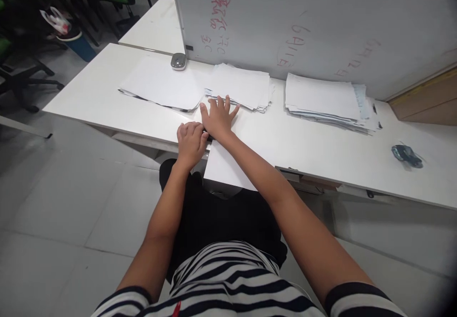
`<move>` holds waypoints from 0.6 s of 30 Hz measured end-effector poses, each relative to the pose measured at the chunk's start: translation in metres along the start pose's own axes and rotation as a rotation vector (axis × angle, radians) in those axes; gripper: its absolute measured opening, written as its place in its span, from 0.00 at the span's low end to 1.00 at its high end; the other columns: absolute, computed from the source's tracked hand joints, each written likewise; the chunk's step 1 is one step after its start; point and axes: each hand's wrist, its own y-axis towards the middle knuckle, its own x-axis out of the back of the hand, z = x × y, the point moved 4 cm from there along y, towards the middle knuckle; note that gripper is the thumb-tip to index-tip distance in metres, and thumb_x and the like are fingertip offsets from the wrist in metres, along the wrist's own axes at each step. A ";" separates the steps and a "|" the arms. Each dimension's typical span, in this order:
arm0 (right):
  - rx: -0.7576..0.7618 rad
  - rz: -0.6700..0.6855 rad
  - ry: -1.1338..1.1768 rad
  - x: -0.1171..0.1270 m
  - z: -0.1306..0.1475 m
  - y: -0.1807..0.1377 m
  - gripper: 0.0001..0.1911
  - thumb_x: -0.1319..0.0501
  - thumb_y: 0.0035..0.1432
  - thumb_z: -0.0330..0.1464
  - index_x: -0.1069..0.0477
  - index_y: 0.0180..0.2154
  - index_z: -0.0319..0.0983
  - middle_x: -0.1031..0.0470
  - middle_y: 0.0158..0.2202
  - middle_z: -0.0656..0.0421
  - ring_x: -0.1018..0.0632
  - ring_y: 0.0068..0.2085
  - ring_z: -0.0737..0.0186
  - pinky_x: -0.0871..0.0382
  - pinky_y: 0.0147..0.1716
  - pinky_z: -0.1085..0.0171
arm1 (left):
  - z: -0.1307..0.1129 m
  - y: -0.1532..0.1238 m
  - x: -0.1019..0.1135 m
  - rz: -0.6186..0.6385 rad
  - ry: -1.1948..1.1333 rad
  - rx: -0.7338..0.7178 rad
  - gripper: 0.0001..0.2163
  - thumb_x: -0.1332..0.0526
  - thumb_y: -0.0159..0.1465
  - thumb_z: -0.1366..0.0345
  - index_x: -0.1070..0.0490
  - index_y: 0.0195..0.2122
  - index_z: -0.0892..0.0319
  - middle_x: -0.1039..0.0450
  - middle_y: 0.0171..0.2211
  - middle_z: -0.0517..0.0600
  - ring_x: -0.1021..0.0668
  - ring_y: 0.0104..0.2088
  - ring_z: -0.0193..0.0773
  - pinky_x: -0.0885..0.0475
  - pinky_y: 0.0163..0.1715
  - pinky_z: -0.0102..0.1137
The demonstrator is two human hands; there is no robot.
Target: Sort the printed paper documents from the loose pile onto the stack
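Observation:
My right hand (pixel 218 118) presses down with its fingers spread, on a white sheet of paper (pixel 228 164) that hangs over the front edge of the desk. Just left of it, my left hand (pixel 192 141) has its fingers curled at the desk edge and the sheet's left side. A small dark thing (pixel 210 137) shows between the two hands, mostly covered, so its kind is hidden. Beyond my right fingertips lies a stack of papers (pixel 243 84). Larger white sheets (pixel 160 84) rest to the left of that stack.
Another paper stack (pixel 321 95) lies to the right on the white desk (pixel 89 88). A dark computer mouse (pixel 407 156) is farther right. A rounded silver-and-white device (pixel 178 61) stands near the whiteboard (pixel 246 22), which rises along the back. Left on the floor is a blue bin (pixel 81 46).

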 end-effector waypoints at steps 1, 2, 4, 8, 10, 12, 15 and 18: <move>-0.002 0.004 0.008 0.000 0.000 0.000 0.29 0.62 0.66 0.47 0.40 0.57 0.39 0.51 0.66 0.48 0.62 0.68 0.44 0.72 0.58 0.31 | 0.000 0.000 0.000 0.002 0.000 -0.001 0.17 0.57 0.68 0.57 0.34 0.50 0.56 0.33 0.51 0.55 0.37 0.56 0.45 0.53 0.62 0.46; -0.003 0.006 0.014 0.000 -0.001 -0.001 0.29 0.62 0.66 0.47 0.40 0.58 0.39 0.51 0.66 0.49 0.62 0.68 0.44 0.71 0.58 0.31 | 0.000 0.000 0.000 0.004 0.001 0.000 0.17 0.57 0.68 0.57 0.34 0.50 0.56 0.33 0.52 0.55 0.37 0.56 0.46 0.52 0.62 0.46; -0.006 0.004 0.025 -0.001 -0.002 -0.001 0.28 0.62 0.66 0.47 0.40 0.58 0.40 0.51 0.66 0.49 0.62 0.68 0.45 0.72 0.58 0.31 | -0.001 0.000 0.000 0.002 0.006 0.002 0.17 0.57 0.68 0.57 0.34 0.50 0.56 0.33 0.51 0.55 0.37 0.56 0.46 0.52 0.62 0.46; -0.004 -0.017 0.038 -0.002 -0.004 0.000 0.28 0.61 0.66 0.48 0.39 0.57 0.40 0.51 0.66 0.50 0.62 0.68 0.45 0.75 0.58 0.32 | -0.002 0.000 -0.001 -0.001 -0.008 0.008 0.17 0.57 0.68 0.57 0.34 0.50 0.56 0.34 0.52 0.55 0.38 0.57 0.45 0.53 0.62 0.46; -0.002 -0.023 0.039 -0.002 -0.005 0.001 0.28 0.61 0.66 0.48 0.39 0.57 0.40 0.52 0.66 0.50 0.62 0.68 0.45 0.76 0.58 0.32 | -0.001 0.000 -0.001 0.000 -0.017 0.010 0.18 0.57 0.68 0.57 0.35 0.50 0.56 0.34 0.52 0.56 0.38 0.57 0.45 0.53 0.62 0.46; -0.002 -0.018 0.045 -0.003 -0.005 0.001 0.28 0.61 0.66 0.48 0.40 0.57 0.40 0.53 0.66 0.50 0.63 0.68 0.44 0.76 0.58 0.32 | -0.001 0.001 -0.002 0.003 -0.026 0.013 0.18 0.57 0.68 0.57 0.35 0.50 0.56 0.34 0.52 0.56 0.38 0.57 0.46 0.54 0.62 0.47; -0.001 -0.023 0.063 -0.006 -0.007 0.003 0.28 0.62 0.66 0.49 0.41 0.58 0.42 0.53 0.66 0.51 0.64 0.68 0.44 0.77 0.57 0.32 | -0.001 0.001 -0.003 0.009 -0.030 0.017 0.18 0.57 0.68 0.57 0.35 0.51 0.56 0.34 0.52 0.56 0.39 0.58 0.46 0.55 0.62 0.48; 0.010 -0.031 0.086 -0.009 -0.009 0.004 0.29 0.62 0.66 0.49 0.41 0.58 0.43 0.54 0.67 0.53 0.65 0.68 0.43 0.78 0.57 0.31 | -0.001 0.001 -0.003 0.005 -0.018 0.014 0.18 0.57 0.68 0.57 0.35 0.51 0.57 0.34 0.52 0.56 0.39 0.58 0.46 0.54 0.62 0.48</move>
